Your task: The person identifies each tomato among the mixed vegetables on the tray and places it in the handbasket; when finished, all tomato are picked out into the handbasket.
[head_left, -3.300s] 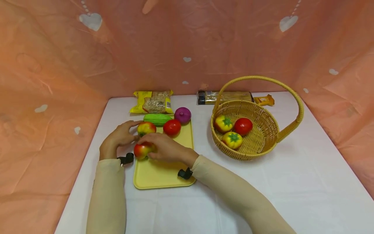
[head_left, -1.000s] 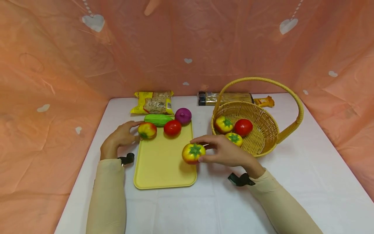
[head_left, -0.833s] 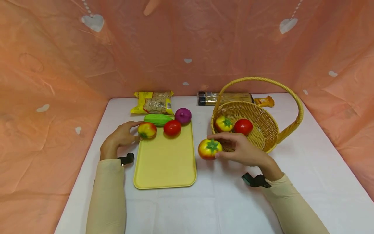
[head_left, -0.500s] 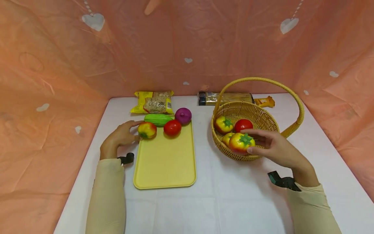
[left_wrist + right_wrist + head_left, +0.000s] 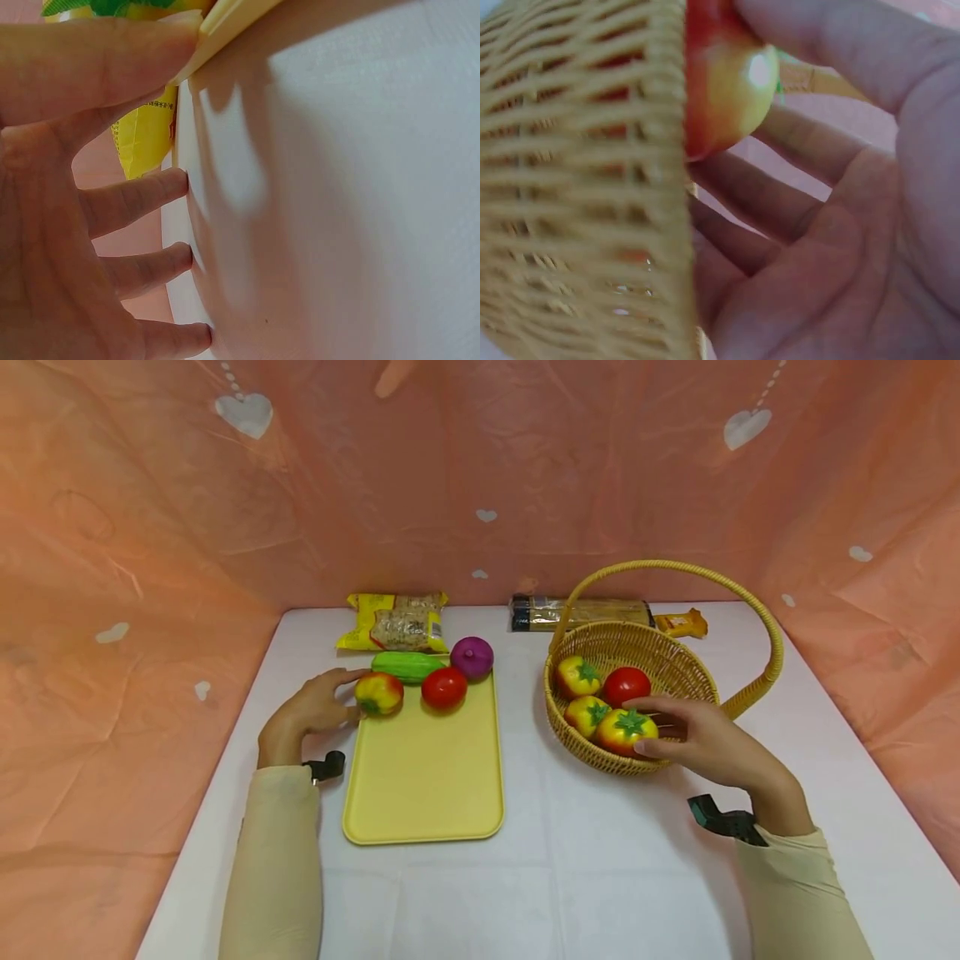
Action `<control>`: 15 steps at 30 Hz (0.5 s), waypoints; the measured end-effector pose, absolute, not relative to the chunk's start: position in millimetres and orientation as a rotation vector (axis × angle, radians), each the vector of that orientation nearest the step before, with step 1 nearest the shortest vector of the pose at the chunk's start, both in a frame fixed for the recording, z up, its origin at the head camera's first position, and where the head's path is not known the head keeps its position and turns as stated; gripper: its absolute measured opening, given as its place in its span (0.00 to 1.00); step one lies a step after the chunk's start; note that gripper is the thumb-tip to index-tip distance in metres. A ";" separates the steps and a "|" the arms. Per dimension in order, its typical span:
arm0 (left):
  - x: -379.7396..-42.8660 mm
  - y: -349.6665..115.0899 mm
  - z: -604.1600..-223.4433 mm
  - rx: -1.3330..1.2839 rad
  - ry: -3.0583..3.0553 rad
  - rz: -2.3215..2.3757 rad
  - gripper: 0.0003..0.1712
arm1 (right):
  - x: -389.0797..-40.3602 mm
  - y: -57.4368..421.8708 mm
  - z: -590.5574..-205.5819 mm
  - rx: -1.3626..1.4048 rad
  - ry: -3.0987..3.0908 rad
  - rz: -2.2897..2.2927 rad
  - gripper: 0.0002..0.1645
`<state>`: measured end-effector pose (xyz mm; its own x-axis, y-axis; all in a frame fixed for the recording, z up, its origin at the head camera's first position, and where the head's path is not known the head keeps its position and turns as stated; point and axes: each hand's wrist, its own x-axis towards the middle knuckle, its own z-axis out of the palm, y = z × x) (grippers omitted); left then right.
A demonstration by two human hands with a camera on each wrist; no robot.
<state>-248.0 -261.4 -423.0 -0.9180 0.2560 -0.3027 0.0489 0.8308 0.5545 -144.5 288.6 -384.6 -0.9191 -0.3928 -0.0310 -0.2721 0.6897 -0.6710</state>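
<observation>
We see the right hand [image 5: 701, 739] curled partway, thumb and fingers holding a glossy yellow-and-red round fruit [image 5: 624, 735] by its sides, probably for stability, within the tan woven basket [image 5: 587, 754] before it. The left hand [image 5: 313, 706], fingers spread, touches the yellow rectangular tray [image 5: 427, 777] beside it, perhaps steadying it.
</observation>
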 end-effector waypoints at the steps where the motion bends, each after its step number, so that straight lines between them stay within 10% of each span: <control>1: -248.0 -261.0 -423.2 0.228 2.642 0.787 0.46 | -145.8 286.7 -386.0 -0.549 2.731 -1.020 0.31; 15: -251.0 -261.9 -425.7 0.227 2.641 0.785 0.46 | -159.5 255.0 -402.3 -0.548 2.826 -0.861 0.35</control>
<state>-251.0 -261.9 -425.7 -0.9167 0.2563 -0.3067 0.0471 0.8313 0.5538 -159.5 255.0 -402.3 -0.9244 -0.3806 -0.0244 -0.3024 0.7705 -0.5612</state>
